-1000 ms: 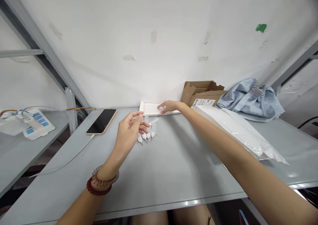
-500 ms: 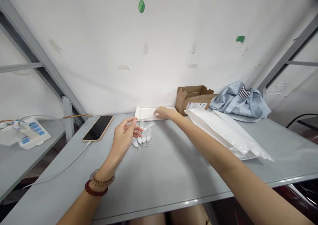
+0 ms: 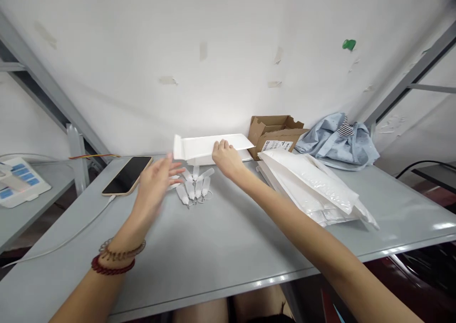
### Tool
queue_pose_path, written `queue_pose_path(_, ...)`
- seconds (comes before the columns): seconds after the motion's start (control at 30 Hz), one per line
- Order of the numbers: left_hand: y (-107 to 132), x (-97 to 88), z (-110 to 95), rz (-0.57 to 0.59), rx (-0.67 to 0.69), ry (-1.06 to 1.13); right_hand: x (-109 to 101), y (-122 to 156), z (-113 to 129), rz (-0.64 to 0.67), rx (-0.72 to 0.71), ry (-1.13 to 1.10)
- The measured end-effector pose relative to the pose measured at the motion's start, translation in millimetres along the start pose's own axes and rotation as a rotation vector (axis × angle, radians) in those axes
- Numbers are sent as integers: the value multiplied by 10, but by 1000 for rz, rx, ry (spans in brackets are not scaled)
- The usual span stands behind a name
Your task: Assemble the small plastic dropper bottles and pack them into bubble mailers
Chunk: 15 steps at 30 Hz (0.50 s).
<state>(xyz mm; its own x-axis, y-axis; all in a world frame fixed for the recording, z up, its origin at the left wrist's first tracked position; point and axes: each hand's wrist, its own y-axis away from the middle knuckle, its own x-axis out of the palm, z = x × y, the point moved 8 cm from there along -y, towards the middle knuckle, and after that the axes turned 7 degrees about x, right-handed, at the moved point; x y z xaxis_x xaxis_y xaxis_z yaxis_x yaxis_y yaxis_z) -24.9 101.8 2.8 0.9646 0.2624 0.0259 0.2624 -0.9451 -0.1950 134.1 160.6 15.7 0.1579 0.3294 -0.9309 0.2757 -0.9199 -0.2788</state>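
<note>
My right hand grips a flat white card piece, folded up at its left end, and holds it a little above a white stack at the back of the grey table. My left hand hovers open over the table, fingers spread and blurred, left of a bunch of small white tags with loops. Bead bracelets sit on my left wrist.
A phone on a white cable lies at the left. A brown cardboard box and a light blue garment sit at the back right. White plastic bags lie stacked on the right. A white device with blue labels rests on the left shelf.
My right hand has lifted the white card piece off the stack and drawn it toward me. My left hand has moved left and opened wider.
</note>
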Motion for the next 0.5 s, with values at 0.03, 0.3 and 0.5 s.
queue_pose_path(0.03,-5,2,-5,15,-18,53,-45,113,40,-28,-6,-3)
queue_pose_path(0.3,63,110,104,144,-181,210,-41,873,40,-122,-102,-375)
queue_pose_path(0.5,198,272,208,382,-301,201,-169,1037,-17,-39,-266,-533)
